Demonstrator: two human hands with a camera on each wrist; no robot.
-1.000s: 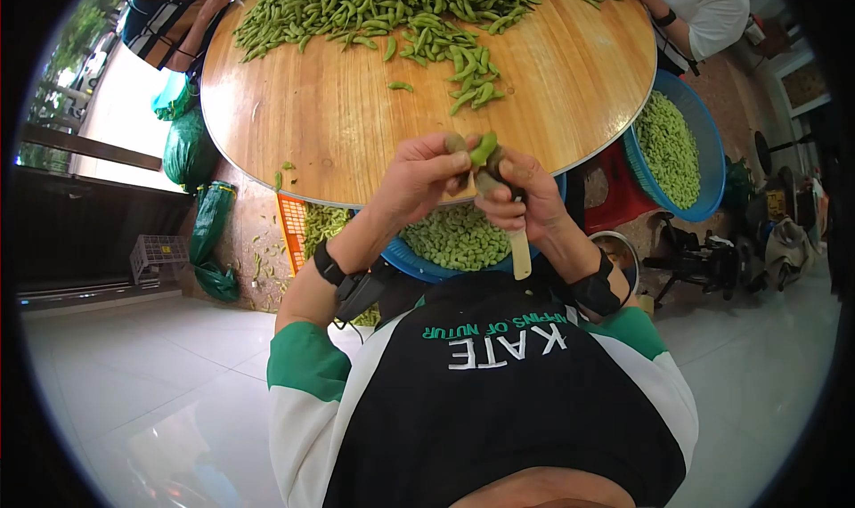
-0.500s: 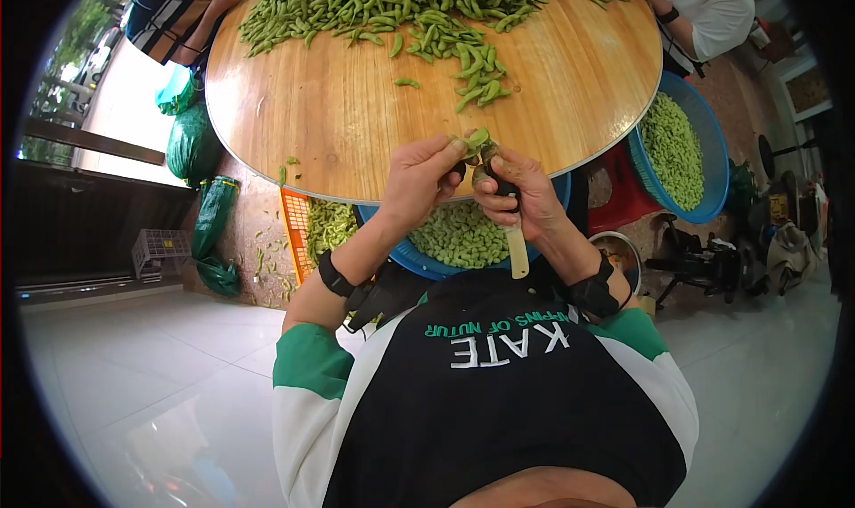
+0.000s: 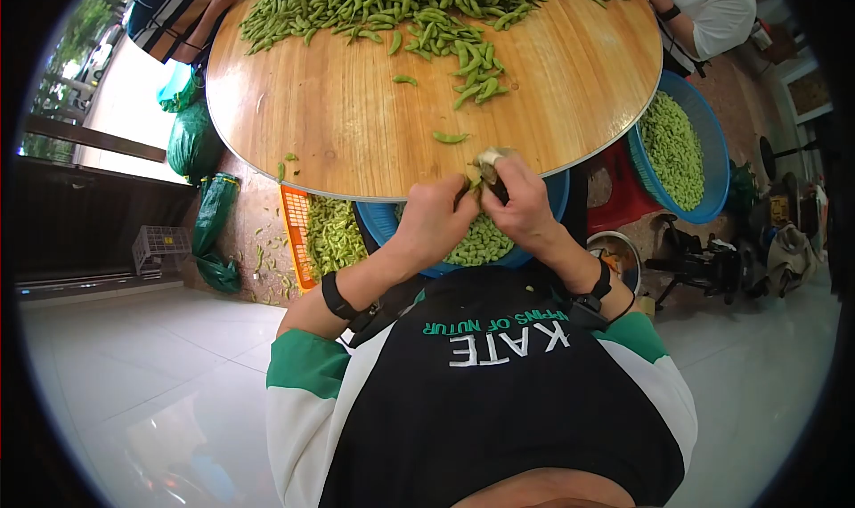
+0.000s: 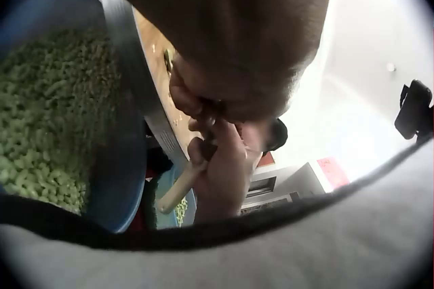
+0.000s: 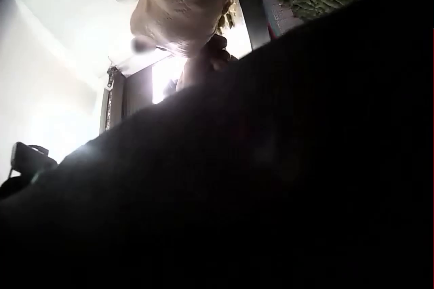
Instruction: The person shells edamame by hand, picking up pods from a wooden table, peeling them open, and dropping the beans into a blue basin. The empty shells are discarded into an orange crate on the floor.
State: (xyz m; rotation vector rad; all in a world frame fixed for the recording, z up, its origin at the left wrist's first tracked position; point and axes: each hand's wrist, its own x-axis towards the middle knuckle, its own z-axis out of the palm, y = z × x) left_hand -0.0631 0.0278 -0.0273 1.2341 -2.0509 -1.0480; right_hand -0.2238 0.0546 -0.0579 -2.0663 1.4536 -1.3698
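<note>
Pod point(image 3: 474, 178) at the bench's point(image 3: 329, 125) near edge, pinched in the fingers of the left hand point(image 3: 435, 220); the right hand point(image 3: 525, 210) grips a pale handle point(image 4: 178, 191). Shelling seems underway; next probably calls for dropping beans point(image 3: 481, 245) into the basin point(image 3: 555, 202).

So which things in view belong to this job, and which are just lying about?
Likely the job:
pod pile
round table
pale-handled tool in the right hand
blue basin of beans
orange crate

Apparently lying about:
green sacks
grey crate
</note>
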